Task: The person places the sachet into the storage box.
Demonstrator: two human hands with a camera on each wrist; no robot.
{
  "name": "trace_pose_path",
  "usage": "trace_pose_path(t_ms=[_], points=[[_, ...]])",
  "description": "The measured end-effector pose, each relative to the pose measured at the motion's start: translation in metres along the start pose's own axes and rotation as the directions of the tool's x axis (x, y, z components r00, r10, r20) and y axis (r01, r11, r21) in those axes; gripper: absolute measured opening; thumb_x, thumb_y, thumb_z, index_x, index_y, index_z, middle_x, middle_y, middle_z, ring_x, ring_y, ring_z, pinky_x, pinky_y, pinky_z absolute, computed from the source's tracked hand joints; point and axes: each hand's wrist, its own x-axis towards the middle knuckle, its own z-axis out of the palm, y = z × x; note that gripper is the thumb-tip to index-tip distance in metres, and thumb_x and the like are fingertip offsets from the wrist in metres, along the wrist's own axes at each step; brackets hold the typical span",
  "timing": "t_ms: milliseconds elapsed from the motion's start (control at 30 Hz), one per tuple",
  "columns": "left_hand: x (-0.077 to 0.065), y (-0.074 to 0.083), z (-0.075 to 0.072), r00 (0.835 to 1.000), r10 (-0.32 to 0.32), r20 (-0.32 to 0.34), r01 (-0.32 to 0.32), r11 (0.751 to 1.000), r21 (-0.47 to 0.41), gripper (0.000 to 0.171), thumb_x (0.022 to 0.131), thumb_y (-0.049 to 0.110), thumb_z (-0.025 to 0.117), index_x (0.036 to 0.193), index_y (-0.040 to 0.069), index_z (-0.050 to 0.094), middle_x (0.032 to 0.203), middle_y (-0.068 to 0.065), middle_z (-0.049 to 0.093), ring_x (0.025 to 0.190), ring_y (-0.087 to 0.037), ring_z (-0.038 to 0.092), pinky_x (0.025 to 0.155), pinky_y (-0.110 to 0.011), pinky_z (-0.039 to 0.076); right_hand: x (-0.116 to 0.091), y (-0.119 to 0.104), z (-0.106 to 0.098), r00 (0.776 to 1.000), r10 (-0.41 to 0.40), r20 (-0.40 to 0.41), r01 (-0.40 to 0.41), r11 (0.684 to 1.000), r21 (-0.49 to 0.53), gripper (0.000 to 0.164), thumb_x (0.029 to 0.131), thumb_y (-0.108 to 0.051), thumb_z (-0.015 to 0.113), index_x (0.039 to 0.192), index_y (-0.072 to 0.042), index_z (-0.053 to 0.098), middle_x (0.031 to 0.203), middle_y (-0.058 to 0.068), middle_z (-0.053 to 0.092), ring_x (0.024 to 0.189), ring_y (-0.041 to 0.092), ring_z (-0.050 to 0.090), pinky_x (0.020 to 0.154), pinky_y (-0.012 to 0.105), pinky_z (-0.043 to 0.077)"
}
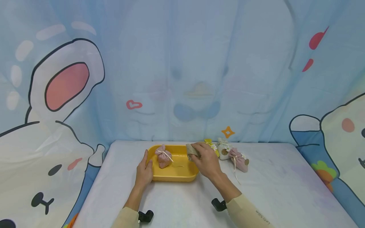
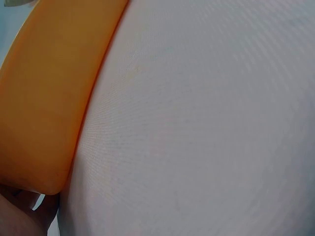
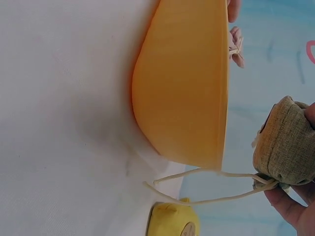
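Note:
A yellow tray (image 1: pixel 174 178) stands on the table with a pink drawstring pouch (image 1: pixel 164 161) inside at its left. My left hand (image 1: pixel 144 171) holds the tray's left end, thumb at the rim and fingers along the outer wall. My right hand (image 1: pixel 207 160) grips a grey-green drawstring pouch (image 3: pixel 290 140) above the tray's right end. From this pouch two cream cords hang loose past the rim in the right wrist view. The tray's outer wall (image 2: pixel 54 93) fills the left of the left wrist view.
Right of the tray lie a yellow pouch (image 3: pixel 172 220), partly behind my right hand in the head view, a pale pouch (image 1: pixel 223 149) and another pink pouch (image 1: pixel 240 162) with trailing cords. A white cloth (image 1: pixel 285 190) covers the table. Behind hangs a blue cartoon curtain (image 1: pixel 196 69).

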Motion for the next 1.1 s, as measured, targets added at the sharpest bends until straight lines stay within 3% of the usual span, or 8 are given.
trace_pose_path(t_ms=[233,567,1100], points=[[0.0,0.0,-0.001,1.0,0.001,0.006,-0.001,1.0,-0.002,0.057,0.11,0.012,0.042,0.164,0.0,0.025,0.17,-0.014,0.027,0.158,-0.035,0.026,0.13,-0.053,0.023,0.002,-0.005,0.006,0.999,-0.037,0.005,0.037,0.999,0.002,0.039,0.088,-0.011,0.083,0.126,-0.012,0.075,0.126,0.008,0.071,0.111,0.03,0.069,0.084,0.045,0.063],[0.0,-0.001,0.0,1.0,-0.006,0.003,0.006,1.0,-0.002,0.057,0.111,0.013,0.042,0.164,0.002,0.025,0.17,-0.013,0.028,0.158,-0.034,0.026,0.13,-0.052,0.023,0.004,-0.012,0.02,0.991,-0.104,0.083,0.101,0.994,0.044,0.039,0.089,-0.009,0.081,0.127,-0.013,0.074,0.128,0.004,0.07,0.115,0.027,0.066,0.089,0.042,0.061],[0.0,0.001,0.0,1.0,0.0,0.001,0.0,1.0,0.01,0.057,0.11,0.013,0.043,0.164,0.001,0.026,0.17,-0.014,0.029,0.157,-0.035,0.028,0.13,-0.053,0.024,0.009,-0.013,0.044,0.978,-0.031,0.208,0.029,1.0,0.011,0.039,0.092,-0.015,0.077,0.131,-0.015,0.072,0.132,0.003,0.067,0.119,0.023,0.061,0.098,0.041,0.059]])
